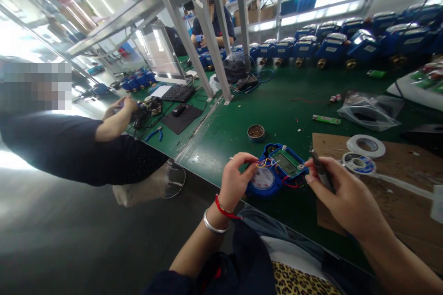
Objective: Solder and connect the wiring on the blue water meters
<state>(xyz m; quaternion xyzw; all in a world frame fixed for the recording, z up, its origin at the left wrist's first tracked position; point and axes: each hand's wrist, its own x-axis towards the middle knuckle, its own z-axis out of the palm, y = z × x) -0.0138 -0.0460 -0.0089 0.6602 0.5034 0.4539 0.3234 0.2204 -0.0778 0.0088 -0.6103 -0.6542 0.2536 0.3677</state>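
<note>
A blue water meter (264, 181) lies on the bench edge in front of me, its round dial beside an opened housing with a green circuit board and a grey display (286, 164). My left hand (235, 176) is closed in a pinch on thin coloured wires (265, 162) over the dial. In my right hand (346, 193) is a dark pen-shaped tool (321, 173), gripped just right of the board. The tool's exact kind is unclear. Red wires (292, 184) hang from the housing's lower edge.
A round tin (256, 132) of brown material stands behind the meter. On the cardboard (398, 184) at right lie a white tape roll (366, 145) and a labelled spool (359, 164). Several blue meters (332, 48) line the back. A co-worker (69, 147) sits at left; another person is behind the posts.
</note>
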